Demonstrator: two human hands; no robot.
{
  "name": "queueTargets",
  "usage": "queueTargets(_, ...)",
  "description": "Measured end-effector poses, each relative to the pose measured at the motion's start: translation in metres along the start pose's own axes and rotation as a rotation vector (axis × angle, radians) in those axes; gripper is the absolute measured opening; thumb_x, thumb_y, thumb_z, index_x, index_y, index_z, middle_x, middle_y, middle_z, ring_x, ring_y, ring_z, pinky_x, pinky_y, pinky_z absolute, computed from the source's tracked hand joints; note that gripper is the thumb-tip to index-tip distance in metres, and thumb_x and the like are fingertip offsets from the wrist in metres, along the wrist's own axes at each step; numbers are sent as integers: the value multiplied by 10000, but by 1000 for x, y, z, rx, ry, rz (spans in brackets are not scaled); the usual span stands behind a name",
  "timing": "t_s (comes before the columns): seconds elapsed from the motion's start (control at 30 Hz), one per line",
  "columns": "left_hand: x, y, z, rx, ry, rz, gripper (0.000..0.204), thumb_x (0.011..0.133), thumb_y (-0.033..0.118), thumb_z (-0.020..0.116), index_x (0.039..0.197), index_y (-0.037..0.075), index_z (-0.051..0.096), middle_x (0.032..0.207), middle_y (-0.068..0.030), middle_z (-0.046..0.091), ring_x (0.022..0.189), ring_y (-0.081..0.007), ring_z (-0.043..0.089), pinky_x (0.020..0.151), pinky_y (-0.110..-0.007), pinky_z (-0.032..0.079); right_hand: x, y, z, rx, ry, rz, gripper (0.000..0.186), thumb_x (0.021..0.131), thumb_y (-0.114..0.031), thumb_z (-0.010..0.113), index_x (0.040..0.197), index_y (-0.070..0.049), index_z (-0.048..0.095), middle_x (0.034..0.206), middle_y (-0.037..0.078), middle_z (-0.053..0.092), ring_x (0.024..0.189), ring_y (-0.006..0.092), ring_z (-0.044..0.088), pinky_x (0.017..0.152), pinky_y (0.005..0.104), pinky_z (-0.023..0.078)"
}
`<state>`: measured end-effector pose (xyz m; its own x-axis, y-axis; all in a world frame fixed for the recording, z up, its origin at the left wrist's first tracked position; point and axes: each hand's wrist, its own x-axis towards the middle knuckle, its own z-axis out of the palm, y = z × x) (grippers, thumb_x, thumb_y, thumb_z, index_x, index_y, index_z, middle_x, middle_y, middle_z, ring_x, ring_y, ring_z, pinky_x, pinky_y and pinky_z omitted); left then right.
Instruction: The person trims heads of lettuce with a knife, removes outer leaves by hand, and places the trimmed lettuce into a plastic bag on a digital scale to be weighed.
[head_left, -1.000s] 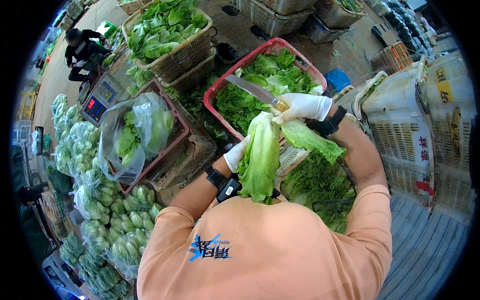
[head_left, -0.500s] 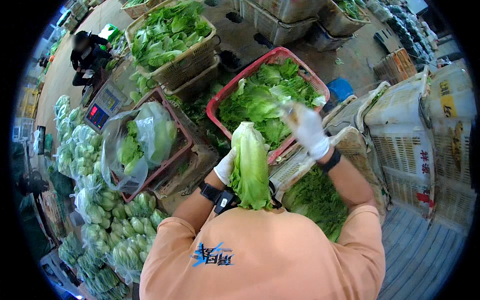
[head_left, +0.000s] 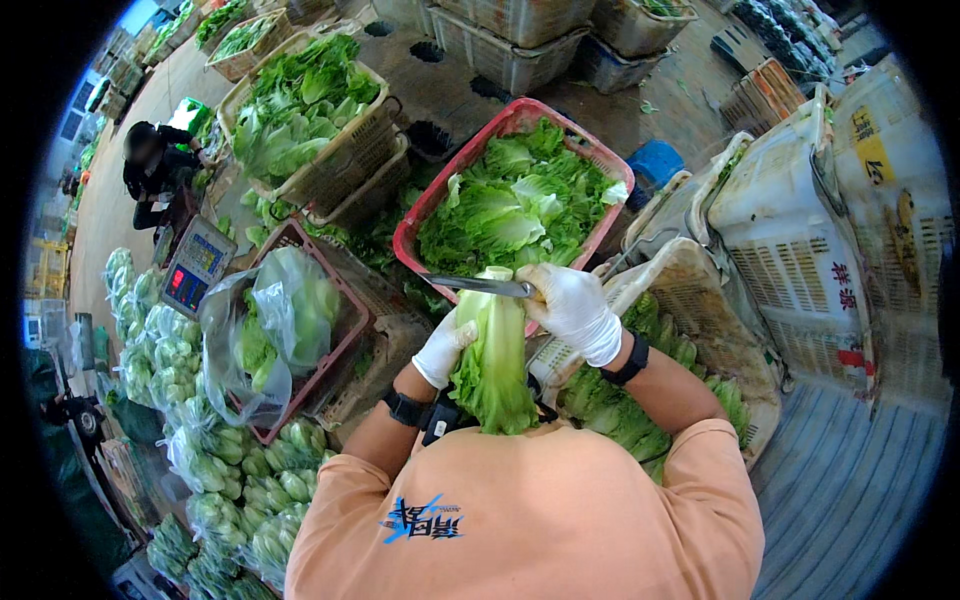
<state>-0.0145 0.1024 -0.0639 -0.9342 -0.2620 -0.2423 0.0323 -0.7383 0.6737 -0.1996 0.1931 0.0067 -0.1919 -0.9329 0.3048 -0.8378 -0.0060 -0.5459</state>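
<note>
From out here I can see the left hand (head_left: 445, 350) curled around a lettuce (head_left: 497, 365) in front of the chest, stem end toward the red crate (head_left: 406, 245), and the right hand (head_left: 575, 312) gripping a knife (head_left: 480, 286) across that stem.

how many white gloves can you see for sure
2: one on the left hand, which holds the lettuce, and one on the right hand, which grips the knife. Any on the far person at upper left are too small to tell.
</note>
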Motion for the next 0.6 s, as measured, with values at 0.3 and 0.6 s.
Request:
queueTargets(0.3, 6, 18, 13, 459, 356, 284, 869, 610, 402, 839, 1278, 22, 433, 1205, -57, 543, 1093, -168, 533, 945, -314, 426, -27, 65, 0, 772, -174, 817, 356, 809, -251, 699, 1040, -16, 562, 885, 82, 678, 805, 196, 657, 698, 339, 520)
queueTargets(0.6, -8, 43, 66, 858, 160, 282, 1167, 662, 330, 792, 1480, 96, -7, 1399, -182, 403, 1234, -248, 444, 1061, -374, 260, -75, 49, 40, 1718, 226, 599, 557, 861, -309, 624, 1316, -69, 409, 1240, 64, 528, 1103, 207, 533, 955, 368, 446)
